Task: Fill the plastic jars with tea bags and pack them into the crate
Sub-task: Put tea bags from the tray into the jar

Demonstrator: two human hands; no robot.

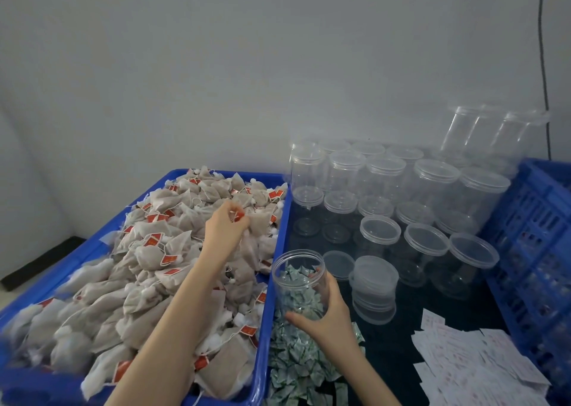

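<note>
Pinching a red tag (237,215) between curled fingertips, the left hand (223,225) reaches over the heap of tea bags (148,269) in the blue tray (279,239); whether the bag under that tag is lifted clear cannot be told. The right hand (324,311) grips one open plastic jar (299,283), fingers and thumb wrapped round its lower wall, the jar tilted with its mouth toward the tray and just beside the tray's right rim. Green-and-white sachets (296,359) show through the jar wall; whether they lie inside it or only behind it is unclear, since a pile of the same sachets lies on the dark table (401,328) beneath the hand. Tea bags are too many and too overlapped to count; the near-left corner of the tray is blurred. Lidded empty jars (380,229) stand behind in rows, roughly twenty visible, the back ones merging into glare; two more lie stacked higher at the far right (494,127). One stack of loose lids (374,288) sits just right of the held jar, and a single lid (339,263) lies behind it. White printed slips (472,365) are scattered at lower right, cut off by the frame edge. One blue crate (537,239) stands at the right edge, its contents indistinct through the lattice.
</note>
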